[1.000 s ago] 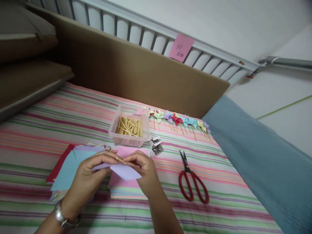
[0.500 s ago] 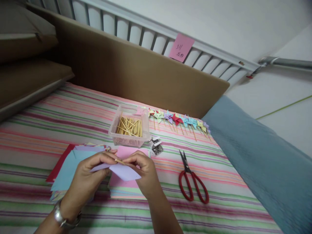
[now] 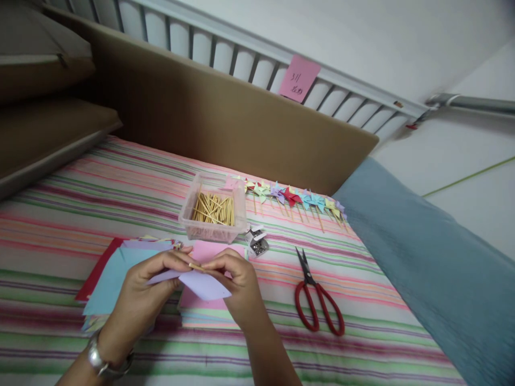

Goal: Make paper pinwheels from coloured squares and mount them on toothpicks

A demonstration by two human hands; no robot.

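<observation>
A lavender paper pinwheel is held up between my two hands, its folded blades pointing toward me. My left hand is closed on its left side, fingers at the top and thumb below. With thumb and fingers, my right hand pinches a short wooden stick, whose end shows at the pinwheel's upper edge. The fingers hide most of the stick and the middle of the paper. Beneath the hands lies a stack of coloured paper squares, pink sheet on top.
Red-handled scissors lie to the right. A clear plastic box holds wooden sticks, beside a small case of pins. Finished pinwheels line the back. Cut paper sheets are stacked left. A cardboard panel stands behind.
Both hands and the lavender pinwheel have shifted very slightly to the left. The grip looks the same, and everything on the table stays in place.
</observation>
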